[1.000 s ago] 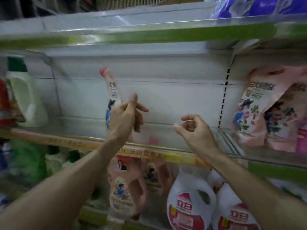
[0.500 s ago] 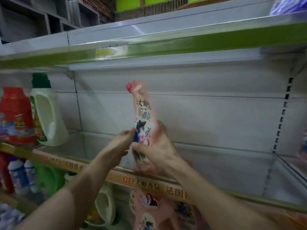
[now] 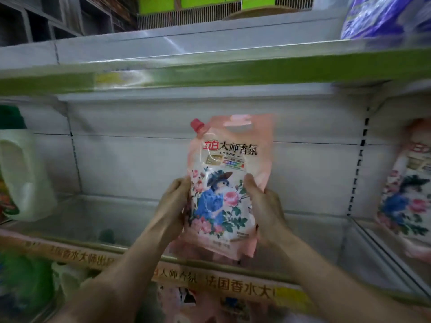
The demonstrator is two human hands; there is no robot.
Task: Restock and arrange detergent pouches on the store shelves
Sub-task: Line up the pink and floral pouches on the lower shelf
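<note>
A pink detergent pouch (image 3: pixel 227 183) with a red spout cap and a floral picture stands upright, front face toward me, at the front of the middle shelf (image 3: pixel 116 220). My left hand (image 3: pixel 173 206) grips its left edge. My right hand (image 3: pixel 263 206) grips its right edge, thumb on the front. A second pink pouch (image 3: pixel 408 183) of the same kind leans on the neighbouring shelf bay at the right.
A white jug with a green cap (image 3: pixel 21 171) stands at the shelf's left end. The upper shelf (image 3: pixel 210 71) overhangs close above, with a purple bag (image 3: pixel 382 15) on it. A yellow price strip (image 3: pixel 233 285) runs along the shelf's front edge. More pouches sit below.
The pouch was edge-on to me in the left hand alone, then between both hands. It has turned to face me, and both hands now grip its sides.
</note>
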